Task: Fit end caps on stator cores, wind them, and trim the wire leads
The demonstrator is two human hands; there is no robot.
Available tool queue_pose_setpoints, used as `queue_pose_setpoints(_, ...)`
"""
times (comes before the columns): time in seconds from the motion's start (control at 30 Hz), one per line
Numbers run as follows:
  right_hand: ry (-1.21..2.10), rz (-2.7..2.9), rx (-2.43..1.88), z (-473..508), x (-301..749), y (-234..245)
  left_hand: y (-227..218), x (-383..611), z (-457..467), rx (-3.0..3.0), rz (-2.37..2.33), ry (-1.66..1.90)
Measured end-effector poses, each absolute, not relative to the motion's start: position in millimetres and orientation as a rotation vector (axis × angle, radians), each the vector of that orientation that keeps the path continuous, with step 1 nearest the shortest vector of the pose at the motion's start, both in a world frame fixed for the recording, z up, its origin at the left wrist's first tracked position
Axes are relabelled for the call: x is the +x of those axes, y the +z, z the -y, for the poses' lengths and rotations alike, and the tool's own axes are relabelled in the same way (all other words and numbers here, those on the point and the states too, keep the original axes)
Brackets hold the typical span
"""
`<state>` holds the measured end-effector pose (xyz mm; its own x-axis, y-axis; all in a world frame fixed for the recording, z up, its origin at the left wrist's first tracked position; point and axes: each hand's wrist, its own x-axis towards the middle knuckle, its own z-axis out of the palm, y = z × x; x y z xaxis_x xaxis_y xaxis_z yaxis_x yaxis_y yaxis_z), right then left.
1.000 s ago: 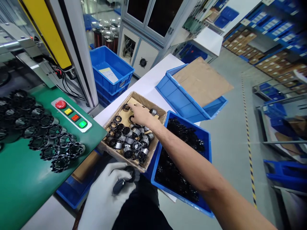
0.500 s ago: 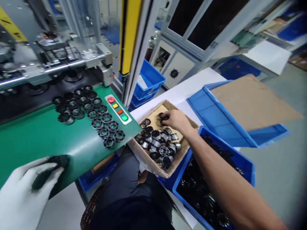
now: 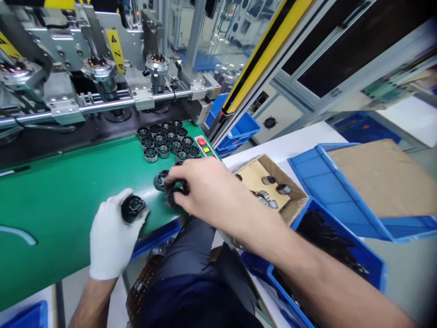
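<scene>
My left hand, in a white glove, grips a black round toothed part at the near edge of the green mat. My bare right hand is over the mat's right end, fingers closed on another black ring part. Just left of it a similar part lies on the mat. Several more such parts stand grouped further back on the mat. A cardboard box with a few metal-and-black parts sits right of my right hand.
A machine with metal fixtures runs along the back of the mat. A button panel lies at the mat's right end. Blue bins: one with black parts, one covered by cardboard, others stacked behind.
My right hand left the cardboard box and came over the mat with a black part. My left hand moved right along the mat's near edge. The view swung left toward the machine.
</scene>
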<state>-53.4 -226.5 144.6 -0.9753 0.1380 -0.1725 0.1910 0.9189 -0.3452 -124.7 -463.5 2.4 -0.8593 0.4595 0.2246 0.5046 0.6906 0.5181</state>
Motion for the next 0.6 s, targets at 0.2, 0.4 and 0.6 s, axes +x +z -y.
queue_pose_setpoints(0.2,-0.291,-2.844,0.381,247.5,-119.6,108.3,-5.4,-122.2,473.1,-0.942,2.709,-0.987)
queue_pose_setpoints(0.4,-0.246,-2.808,0.429,239.7,-133.5,100.4,-6.1,-123.2,472.1,-0.974,2.669,-0.98)
queue_pose_setpoints(0.6,-0.263,-2.879,0.455,242.5,-122.0,121.8,-4.9,-127.0,480.6,-0.84,2.784,-1.013)
